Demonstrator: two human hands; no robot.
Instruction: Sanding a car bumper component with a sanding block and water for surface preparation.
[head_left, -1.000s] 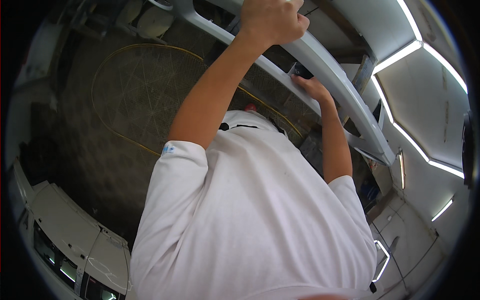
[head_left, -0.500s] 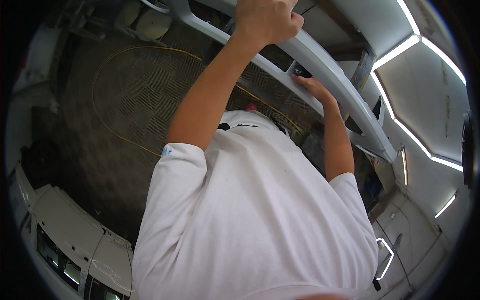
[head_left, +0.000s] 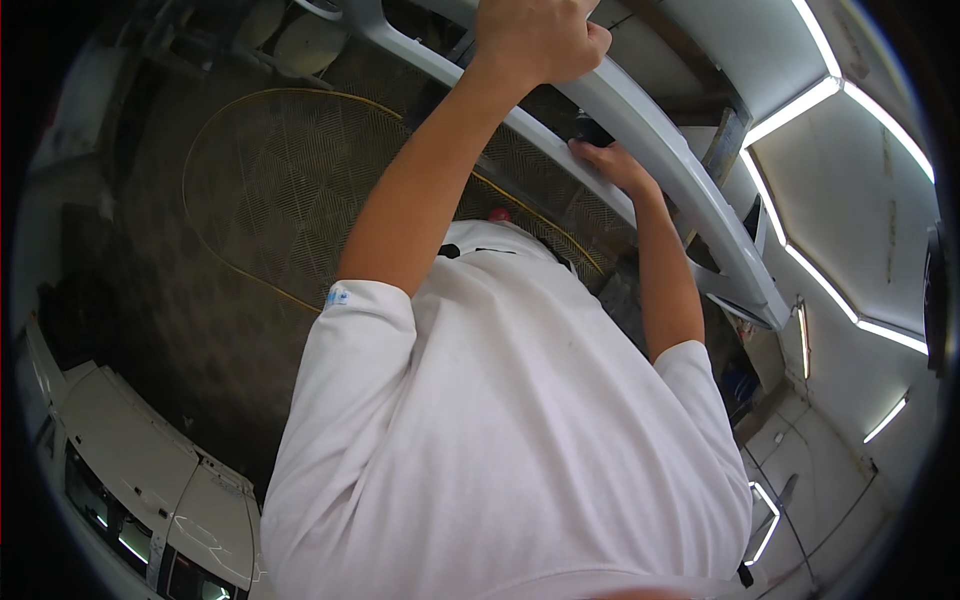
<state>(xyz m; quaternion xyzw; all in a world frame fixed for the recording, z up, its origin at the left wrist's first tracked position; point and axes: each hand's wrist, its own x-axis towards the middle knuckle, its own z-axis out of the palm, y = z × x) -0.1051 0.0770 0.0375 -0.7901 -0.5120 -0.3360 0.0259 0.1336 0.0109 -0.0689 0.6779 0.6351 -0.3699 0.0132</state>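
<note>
Probably handling the bumper (head_left: 665,140), far right: left hand (head_left: 540,40) curled over it, right hand (head_left: 622,165) inside its frame, can't tell if either clamps; next calls for steady support.

The person wore a loose white short-sleeved T-shirt (head_left: 540,420), its plain fabric creased in long, soft folds and marked by a tiny dark speck near the front. The left sleeve (head_left: 362,330) was wide and ended above the elbow; at its hem sat a small light-blue marking (head_left: 338,297) — too blurred to make out. The right sleeve (head_left: 690,375) was plain white. Beyond the shirt's hem showed a white lower garment (head_left: 492,236), with black patches (head_left: 450,251) beside it whose nature was unclear. Both forearms were uncovered, and the left hand (head_left: 540,40) and right hand (head_left: 622,168) were bare.
</note>
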